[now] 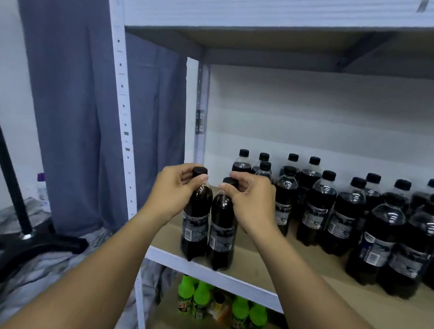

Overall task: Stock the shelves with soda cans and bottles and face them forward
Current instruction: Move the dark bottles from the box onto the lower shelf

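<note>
Two dark cola bottles with black caps stand side by side at the front left corner of the middle shelf (pixel 249 280). My left hand (pixel 176 189) grips the neck and cap of the left bottle (pixel 195 229). Around the cap and neck of the right bottle (pixel 221 238), my right hand (pixel 249 199) is closed. Both bottles stand upright, their grey labels turned partly sideways. Several more cola bottles (pixel 344 218) stand in rows to the right and behind on the same shelf.
Green-capped soda bottles (pixel 239 315) stand on the shelf below. The white shelf upright (pixel 123 113) rises at the left, with a grey curtain (pixel 69 104) behind. A black stand base (pixel 25 246) rests on crumpled cloth at the lower left. Orange items show on the top shelf.
</note>
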Demonstrator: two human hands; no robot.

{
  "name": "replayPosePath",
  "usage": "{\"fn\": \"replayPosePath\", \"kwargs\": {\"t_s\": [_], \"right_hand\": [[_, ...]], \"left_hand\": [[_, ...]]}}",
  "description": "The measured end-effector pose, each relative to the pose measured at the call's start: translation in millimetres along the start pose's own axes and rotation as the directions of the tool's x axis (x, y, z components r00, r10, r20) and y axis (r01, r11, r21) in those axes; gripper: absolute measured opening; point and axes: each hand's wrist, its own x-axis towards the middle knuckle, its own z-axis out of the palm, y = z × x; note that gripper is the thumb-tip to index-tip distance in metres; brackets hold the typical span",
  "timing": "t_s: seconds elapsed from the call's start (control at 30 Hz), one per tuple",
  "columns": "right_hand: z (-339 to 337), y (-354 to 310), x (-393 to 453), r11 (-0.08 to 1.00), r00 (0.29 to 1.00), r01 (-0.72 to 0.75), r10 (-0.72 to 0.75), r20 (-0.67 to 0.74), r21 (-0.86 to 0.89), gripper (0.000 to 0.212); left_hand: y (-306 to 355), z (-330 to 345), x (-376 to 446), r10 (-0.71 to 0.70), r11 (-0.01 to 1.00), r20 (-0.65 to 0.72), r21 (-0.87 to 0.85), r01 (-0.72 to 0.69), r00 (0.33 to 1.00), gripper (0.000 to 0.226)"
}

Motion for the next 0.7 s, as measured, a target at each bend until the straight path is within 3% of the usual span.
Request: {"fn": "replayPosePath", "kwargs": {"t_s": [0.13, 0.3, 0.4, 0.53, 0.6, 0.7], "right_hand": [[16.5, 3.9, 16.9, 1.0, 1.0, -0.02, 0.02, -0.003, -0.003, 0.037], [19.1, 3.1, 20.5, 1.0, 1.0, -0.003, 0.003, -0.01, 0.004, 0.038], [17.8, 5.4, 15.0, 0.999, 1.0, -0.004, 0.005, -0.012, 0.054, 0.052], [16.1, 21.0, -13.1, 0.962, 0.997, -0.044, 0.06, -0.052, 0.27, 0.084], [16.7, 41.0, -35.9, 0.948, 0.993, -0.112, 0.119, -0.007, 0.297, 0.093], [27.0, 76.6, -67.2, 0.954, 0.957, -0.265, 0.242, 0.16, 0.14, 0.094]], "left_hand": [[-22.5, -9.2, 17.8, -0.052, 0.996, 0.014, -0.075, 0.053, 0.999, 0.035], [-40.4, -11.2, 26.3, -0.039, 0.998, 0.014, -0.044, 0.04, 0.999, 0.029], [-44.9, -7.5, 23.2, -0.01, 1.0, -0.004, -0.001, 0.01, 1.0, 0.038], [-58.7, -1.1, -2.2, -0.003, 1.0, 0.022, 0.009, 0.003, 1.0, 0.069], [-70.8, 3.8, -25.6, -0.021, 1.0, -0.021, -0.012, 0.021, 1.0, 0.079], [-99.2, 9.5, -57.6, -0.038, 0.999, -0.061, 0.028, 0.04, 0.997, 0.073]]}}
